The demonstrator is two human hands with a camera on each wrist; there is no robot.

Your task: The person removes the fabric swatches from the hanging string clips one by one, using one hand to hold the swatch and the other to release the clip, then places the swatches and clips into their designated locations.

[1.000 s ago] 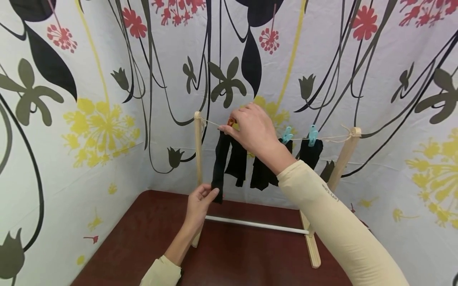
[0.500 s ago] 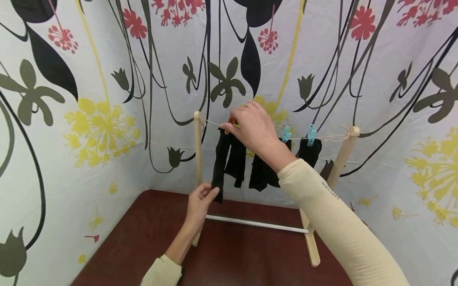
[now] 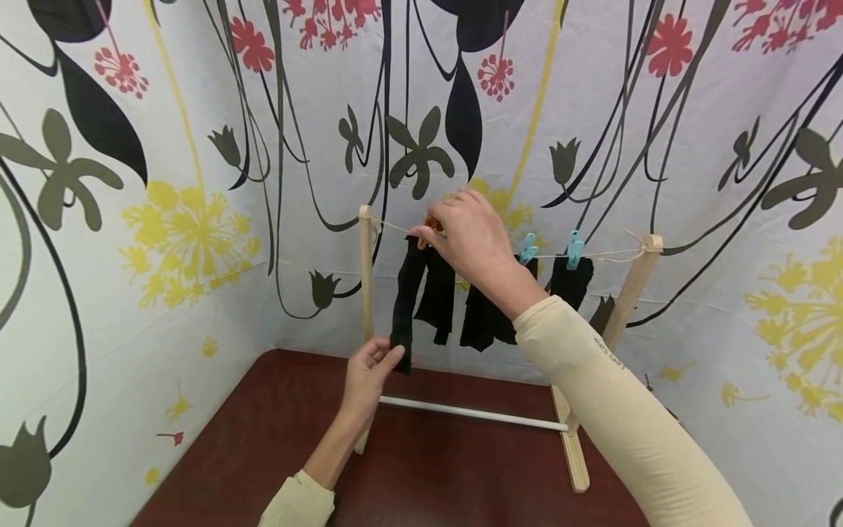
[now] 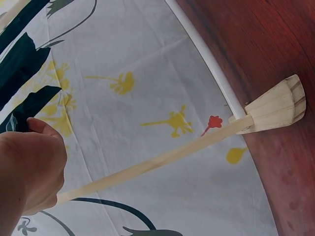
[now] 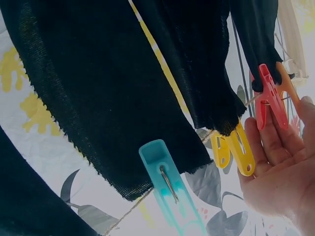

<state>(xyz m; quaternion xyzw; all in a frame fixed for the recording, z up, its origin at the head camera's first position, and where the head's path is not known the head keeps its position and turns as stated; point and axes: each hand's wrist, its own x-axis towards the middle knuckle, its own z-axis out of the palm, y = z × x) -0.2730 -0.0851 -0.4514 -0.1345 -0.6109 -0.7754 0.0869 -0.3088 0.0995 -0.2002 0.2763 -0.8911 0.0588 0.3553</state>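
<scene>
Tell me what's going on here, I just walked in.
A person's left hand pinches the lower end of a black cloth strip while the right hand holds an orange clothespin near its top. The strip is leftmost among black cloths along a string line between two wooden posts; teal clothespins grip others farther right.

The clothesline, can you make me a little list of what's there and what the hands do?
Left hand: pinches a black strip near its bottom
Right hand: pinches a reddish-orange clothespin at the strip's top
Blue clothespins: two, head view
Yellow clothespin: one, right wrist view
String: tied to wooden posts
Table: reddish-brown
</scene>
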